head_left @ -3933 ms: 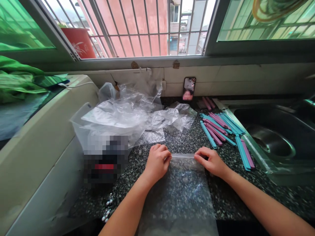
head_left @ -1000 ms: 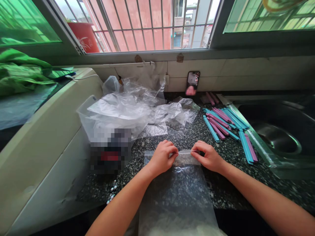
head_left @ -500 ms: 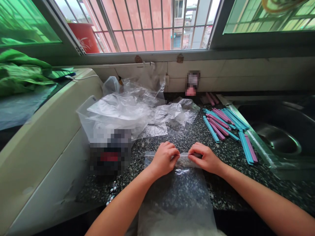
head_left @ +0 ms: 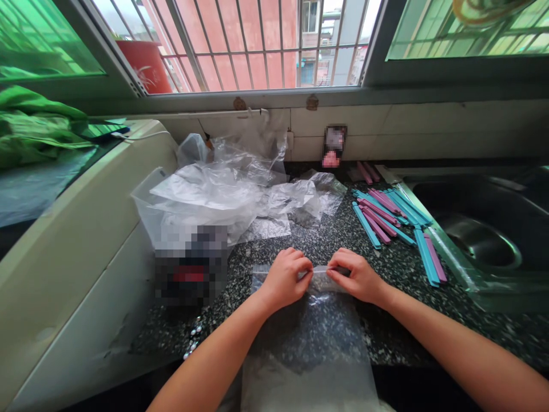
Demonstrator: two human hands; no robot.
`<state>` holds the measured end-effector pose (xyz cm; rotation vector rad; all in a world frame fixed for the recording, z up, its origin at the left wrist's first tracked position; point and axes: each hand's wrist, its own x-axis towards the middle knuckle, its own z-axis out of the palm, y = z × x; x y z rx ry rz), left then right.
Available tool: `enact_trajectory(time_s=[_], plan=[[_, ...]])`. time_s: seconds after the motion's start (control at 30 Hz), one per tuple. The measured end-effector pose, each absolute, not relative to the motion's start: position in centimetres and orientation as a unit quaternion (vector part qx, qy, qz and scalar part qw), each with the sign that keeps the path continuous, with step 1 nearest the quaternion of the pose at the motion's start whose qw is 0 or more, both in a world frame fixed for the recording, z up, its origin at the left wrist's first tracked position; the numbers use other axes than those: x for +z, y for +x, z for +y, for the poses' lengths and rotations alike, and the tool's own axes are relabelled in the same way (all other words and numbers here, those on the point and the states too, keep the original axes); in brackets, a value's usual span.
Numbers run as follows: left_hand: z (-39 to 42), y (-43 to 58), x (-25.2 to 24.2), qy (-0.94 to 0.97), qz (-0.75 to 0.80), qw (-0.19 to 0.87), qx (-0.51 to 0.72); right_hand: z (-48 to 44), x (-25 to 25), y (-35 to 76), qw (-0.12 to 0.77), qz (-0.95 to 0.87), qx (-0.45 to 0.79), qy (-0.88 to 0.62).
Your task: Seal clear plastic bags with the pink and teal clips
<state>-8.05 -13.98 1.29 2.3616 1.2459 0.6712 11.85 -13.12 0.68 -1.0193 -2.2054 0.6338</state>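
Observation:
A clear plastic bag (head_left: 311, 337) lies flat on the dark speckled counter (head_left: 386, 337) and hangs over its front edge. My left hand (head_left: 285, 277) and my right hand (head_left: 357, 276) both pinch the bag's far top edge, fingertips a few centimetres apart. Several blue and pink sealing sticks (head_left: 388, 214) lie in a loose pile to the right of my right hand.
A heap of crumpled clear plastic bags (head_left: 223, 189) sits at the back left. A phone (head_left: 333, 146) leans against the tiled wall. A steel sink (head_left: 484, 234) lies at the right. A white appliance (head_left: 72, 246) borders the counter on the left.
My two hands have slid toward each other along the bag's top edge; the gap between them has narrowed. The bag's top now sits slightly bunched.

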Motion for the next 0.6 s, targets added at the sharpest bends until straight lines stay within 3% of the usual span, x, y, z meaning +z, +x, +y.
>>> enact_trajectory(time_s=[0.6], plan=[[-13.56, -8.82, 1.39, 0.821, 0.463, 0.208, 0.26, -12.69, 0.93, 12.6, 0.341, -0.82, 0.227, -0.4]])
